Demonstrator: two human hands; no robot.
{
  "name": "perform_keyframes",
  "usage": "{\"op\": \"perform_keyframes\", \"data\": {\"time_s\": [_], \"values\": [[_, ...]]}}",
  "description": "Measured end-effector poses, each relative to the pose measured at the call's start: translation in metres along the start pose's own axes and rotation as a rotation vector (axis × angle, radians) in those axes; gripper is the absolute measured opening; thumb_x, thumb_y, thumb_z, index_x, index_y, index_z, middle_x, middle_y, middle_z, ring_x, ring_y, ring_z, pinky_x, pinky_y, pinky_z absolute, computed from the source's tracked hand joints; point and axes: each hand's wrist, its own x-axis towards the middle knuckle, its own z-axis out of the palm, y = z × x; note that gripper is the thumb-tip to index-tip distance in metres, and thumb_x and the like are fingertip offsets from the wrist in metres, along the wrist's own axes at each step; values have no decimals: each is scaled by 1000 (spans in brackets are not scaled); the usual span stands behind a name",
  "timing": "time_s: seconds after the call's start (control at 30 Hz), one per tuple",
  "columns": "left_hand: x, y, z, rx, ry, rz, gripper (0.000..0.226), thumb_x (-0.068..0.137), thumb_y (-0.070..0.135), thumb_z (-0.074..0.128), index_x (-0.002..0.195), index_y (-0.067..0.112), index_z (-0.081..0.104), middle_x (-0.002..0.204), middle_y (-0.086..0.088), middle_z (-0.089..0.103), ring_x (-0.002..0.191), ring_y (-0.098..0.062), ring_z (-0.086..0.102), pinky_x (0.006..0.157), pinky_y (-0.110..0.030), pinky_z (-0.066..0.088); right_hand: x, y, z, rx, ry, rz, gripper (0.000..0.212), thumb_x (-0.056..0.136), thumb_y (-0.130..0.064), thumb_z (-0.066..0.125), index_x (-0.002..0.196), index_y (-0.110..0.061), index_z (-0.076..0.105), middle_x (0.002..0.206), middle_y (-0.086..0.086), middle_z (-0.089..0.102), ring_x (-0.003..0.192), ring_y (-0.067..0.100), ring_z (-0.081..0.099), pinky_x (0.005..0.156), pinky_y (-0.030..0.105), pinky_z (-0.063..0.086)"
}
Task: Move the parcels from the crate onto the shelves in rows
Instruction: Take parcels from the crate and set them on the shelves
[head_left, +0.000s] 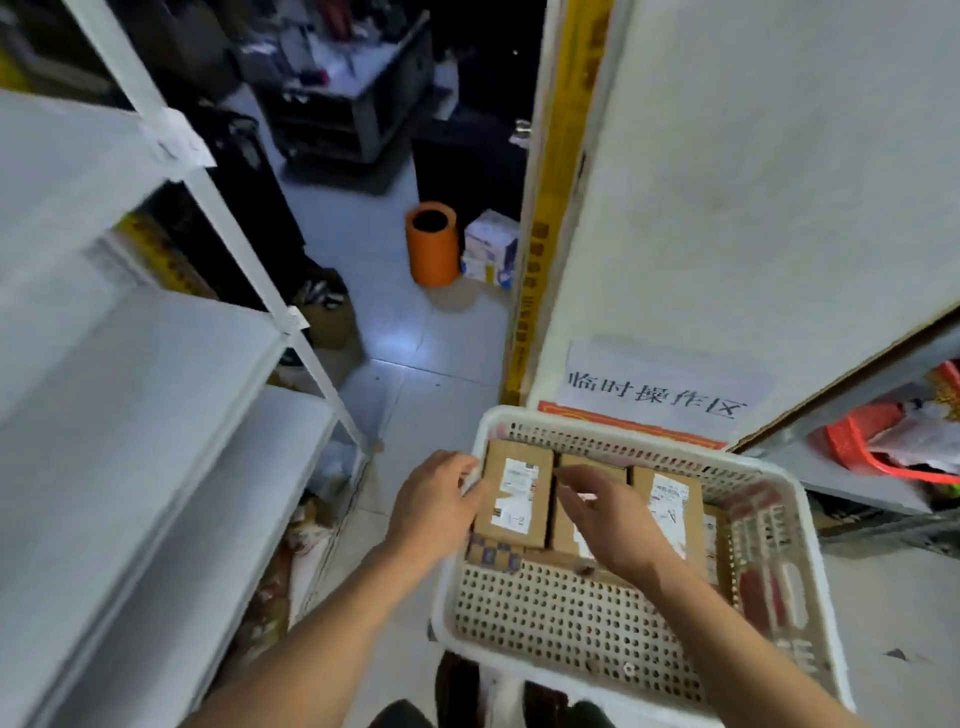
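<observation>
Four cardboard parcels (514, 493) stand in one white crate (810, 525); left of the crate, three white shelves (156, 364); beyond it, one orange bin (434, 244)

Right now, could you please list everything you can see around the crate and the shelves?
crate: one, white, perforated plastic, on the floor at lower right.
parcels: at least three upright, brown cardboard with white labels, in a row along the crate's far side; more partly hidden.
shelves: three tiers visible, white, on the left.
paper sign: one, white with black characters, on the white panel behind the crate.
cylinder: one, orange, standing on the floor further back.
bag: one, red, on a low shelf at right.
left hand: at the crate's left rim, against the leftmost parcel.
right hand: over the middle parcels, fingers loosely curled.
</observation>
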Motion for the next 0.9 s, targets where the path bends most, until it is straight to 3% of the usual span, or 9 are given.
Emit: {"op": "perform_keyframes", "data": {"time_s": [0.07,0.2,0.27,0.4,0.5,0.63,0.8,0.9], "values": [[-19,-16,-36,25,84,-70,29,95,36,71,118,18,73,110,-2,70,99,-22,67,87,-35,52,3,-43,6,-40,-54,-99,34,107,-33,56,139,-24,65,138,-6,68,123,13,65,96,25,46],[-70,-40,-104,33,278,-199,23,95,36,71,111,20,73,105,-2,69,98,-23,68,86,-33,51,6,-129,24,-110,-149,-337,33,107,-34,57,138,-26,66,138,-6,66,121,14,64,107,34,49],[-102,-49,-135,31,381,-282,24,97,35,69,116,21,73,113,0,68,105,-23,66,86,-29,48,3,-171,39,-131,-213,-447,32,106,-28,60,136,-20,67,135,-3,67,123,15,64,107,28,47],[-175,-70,-191,32,586,-426,34,98,36,69,127,19,72,126,-2,70,114,-25,67,92,-29,48,-19,-252,78,-162,-313,-693,29,105,-26,63,132,-19,69,127,-3,71,113,14,68,87,14,41],[-237,-86,-228,52,746,-506,36,97,39,70,129,21,72,127,-1,69,113,-24,67,93,-32,53,-47,-311,109,-127,-457,-846,32,105,-28,62,137,-24,65,132,-10,68,112,6,63,91,14,41],[-321,-105,-268,70,938,-627,37,97,38,71,130,21,71,128,0,69,109,-21,68,87,-27,50,-100,-383,151,-102,-570,-1050,36,105,-31,63,140,-25,63,136,-10,65,122,6,61,105,26,50],[-425,-137,-315,130,1170,-762,35,94,36,74,126,21,73,123,1,71,110,-20,67,92,-28,50,-179,-461,208,-100,-647,-1308,36,101,-26,68,137,-23,66,132,-11,67,121,6,62,105,21,47],[-477,-163,-338,149,1257,-812,36,94,36,75,127,21,73,122,1,71,108,-18,68,91,-29,52,-221,-504,248,-77,-676,-1423,35,99,-25,70,134,-24,68,129,-14,69,118,0,61,102,10,42]]}}
